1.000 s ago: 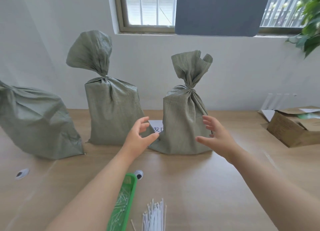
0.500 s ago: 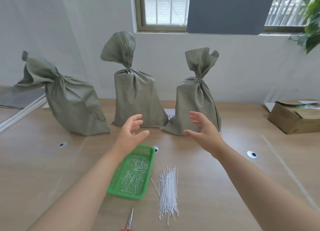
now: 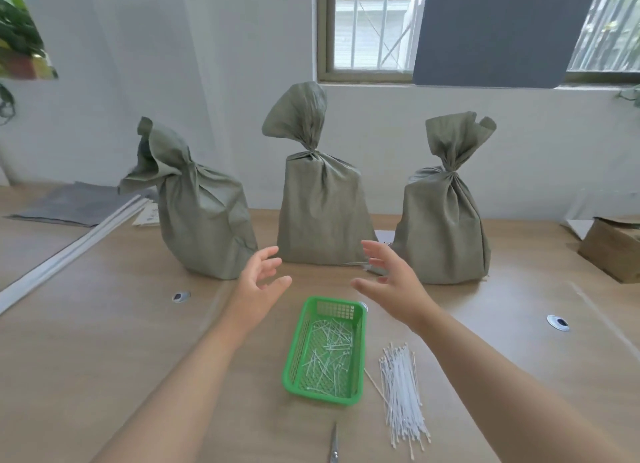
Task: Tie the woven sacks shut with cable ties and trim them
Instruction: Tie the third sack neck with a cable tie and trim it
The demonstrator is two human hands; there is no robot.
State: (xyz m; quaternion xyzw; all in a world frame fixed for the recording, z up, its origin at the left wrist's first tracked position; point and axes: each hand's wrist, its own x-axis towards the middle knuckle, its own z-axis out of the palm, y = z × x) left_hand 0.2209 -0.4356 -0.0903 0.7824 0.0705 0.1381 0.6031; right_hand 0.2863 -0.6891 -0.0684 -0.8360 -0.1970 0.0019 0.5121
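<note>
- Hands: I see the left hand (image 3: 258, 282) and the right hand (image 3: 391, 282) raised over the bench (image 3: 104, 341), palms turned toward each other, in front of the middle sack (image 3: 322, 216).
- Grip, left: fingers spread and relaxed, thumb apart, holding nothing.
- Grip, right: likewise loose and spread, touching nothing that I can make out.
- Sacks: three grey-green woven sacks stand in a row at the far side of the bench, before the white wall. The left sack (image 3: 204, 227) leans, its flared mouth tipped leftward. The middle sack stands upright. The right sack (image 3: 446, 234) also stands upright, apart from it.
- Necks: each is gathered below a flared top; I cannot tell whether a tie circles any of them.
- Supplies: a green basket (image 3: 318, 397) lies near me between the forearms, holding short white tie pieces (image 3: 329, 351). A bundle of white cable ties (image 3: 401, 390) lies just beside it on its right. Scissors (image 3: 333, 445) show at the bottom edge, only partly in view.
- Surroundings: a cardboard box (image 3: 613, 247) sits at the far right, grey sheets (image 3: 76, 202) at the far left.
</note>
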